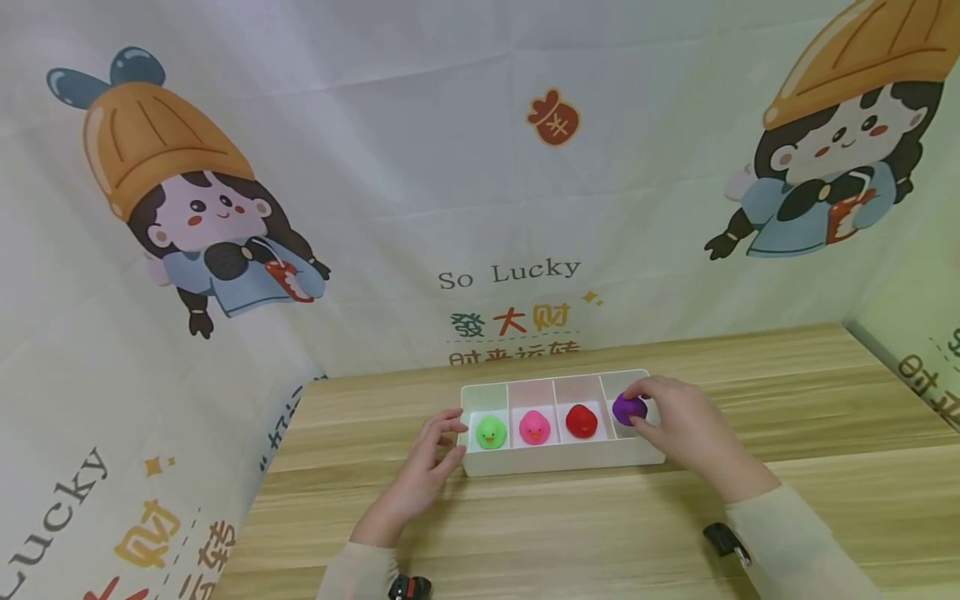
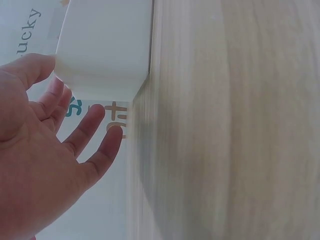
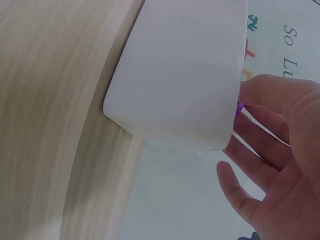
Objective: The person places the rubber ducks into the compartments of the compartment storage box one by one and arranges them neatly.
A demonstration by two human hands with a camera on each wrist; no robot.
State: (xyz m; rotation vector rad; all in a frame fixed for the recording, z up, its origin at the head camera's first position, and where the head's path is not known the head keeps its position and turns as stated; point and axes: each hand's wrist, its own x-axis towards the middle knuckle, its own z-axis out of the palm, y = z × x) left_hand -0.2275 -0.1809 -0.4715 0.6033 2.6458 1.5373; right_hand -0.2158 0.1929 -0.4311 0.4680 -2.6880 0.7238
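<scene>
A white tray (image 1: 562, 458) is split by thin walls into several compartments in a row. From left to right sit a green rubber duck (image 1: 491, 432), a pink rubber duck (image 1: 535, 427) and a red rubber duck (image 1: 581, 422). In the rightmost compartment, my right hand (image 1: 686, 421) pinches a purple rubber duck (image 1: 627, 410) between thumb and fingers, partly covering it. Only a sliver of that purple duck (image 3: 240, 107) shows past the tray wall in the right wrist view. My left hand (image 1: 423, 467) is at the tray's left end, thumb at the rim and fingers loosely spread.
The tray stands on a wood-grain table (image 1: 555, 533). A printed cloth (image 1: 420, 167) with cartoon figures and lettering hangs behind the table and along its sides. Dark wrist devices show at the left cuff (image 1: 360, 567) and the right cuff (image 1: 780, 525).
</scene>
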